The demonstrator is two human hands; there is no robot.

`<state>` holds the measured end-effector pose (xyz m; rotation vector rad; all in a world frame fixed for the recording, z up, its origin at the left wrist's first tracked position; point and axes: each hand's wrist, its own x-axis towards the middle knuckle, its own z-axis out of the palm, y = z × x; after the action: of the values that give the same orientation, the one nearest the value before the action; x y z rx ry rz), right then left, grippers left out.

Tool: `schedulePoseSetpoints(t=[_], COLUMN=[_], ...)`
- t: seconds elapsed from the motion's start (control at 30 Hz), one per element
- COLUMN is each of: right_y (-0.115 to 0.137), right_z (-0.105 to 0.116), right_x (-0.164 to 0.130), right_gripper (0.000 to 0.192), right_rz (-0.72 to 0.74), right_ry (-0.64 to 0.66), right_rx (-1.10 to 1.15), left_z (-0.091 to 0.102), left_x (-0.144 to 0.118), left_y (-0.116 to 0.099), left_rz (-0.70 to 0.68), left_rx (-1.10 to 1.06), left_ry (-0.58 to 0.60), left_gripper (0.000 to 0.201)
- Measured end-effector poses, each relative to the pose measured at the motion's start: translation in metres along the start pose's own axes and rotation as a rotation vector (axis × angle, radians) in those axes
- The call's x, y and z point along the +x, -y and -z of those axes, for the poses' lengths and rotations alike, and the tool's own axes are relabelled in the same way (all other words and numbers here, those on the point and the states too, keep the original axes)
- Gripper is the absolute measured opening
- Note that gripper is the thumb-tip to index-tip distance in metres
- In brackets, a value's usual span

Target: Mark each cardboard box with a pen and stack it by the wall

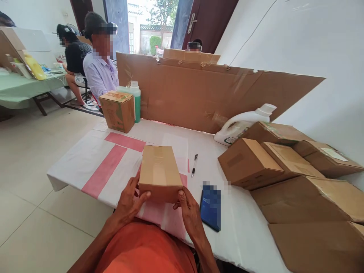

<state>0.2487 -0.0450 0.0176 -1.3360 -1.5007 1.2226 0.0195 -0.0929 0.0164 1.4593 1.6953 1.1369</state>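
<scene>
Worktop (236,239) under a white cloth with pink bands; largest item. Along its far side stands a wide brown cardboard panel (182,91), presumably a screen from the seat beyond. Right side: pile of brown cardboard cartons (301,201), probably pushed over there to leave working room at the middle. White plastic jug (244,123) with handle sits between pile and panel. Far left: printed brown cardboard carton (118,113), a clear bottle of green liquid (137,106) just behind it.

Small tan cardboard box (159,167), tape across its top, is held at its near end, likely to steady it with the taped face up and in view. It lies between the hands and extends forward of them: left hand (132,201) grasps the near left corner, right hand (186,206) the near right, thumbs toward the wearer. Whether its underside touches the cloth: cannot tell.

Dark blue phone (211,208) lies just right of the right hand; black-and-clear pen (194,167) beyond it, near the box.
</scene>
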Motion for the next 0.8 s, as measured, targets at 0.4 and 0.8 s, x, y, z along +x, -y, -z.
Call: schedulePoseSetpoints(t=[0.4,0.8], right_y=[0.073,0.053], right_z=[-0.116,-0.208], right_x=[0.092,0.179], right_gripper=[0.065,0.102], right_rz=[0.182,0.169], right_ry=[0.337,0.624], right_rx=[-0.033,0.064], left_z=[0.106,0.125], left_x=[0.071,0.168], left_y=[0.024,0.123], left_rz=[0.016,0.095], left_rx=[-0.150,-0.142], left_ry=[-0.602,-0.709], left_gripper=[0.059,0.086])
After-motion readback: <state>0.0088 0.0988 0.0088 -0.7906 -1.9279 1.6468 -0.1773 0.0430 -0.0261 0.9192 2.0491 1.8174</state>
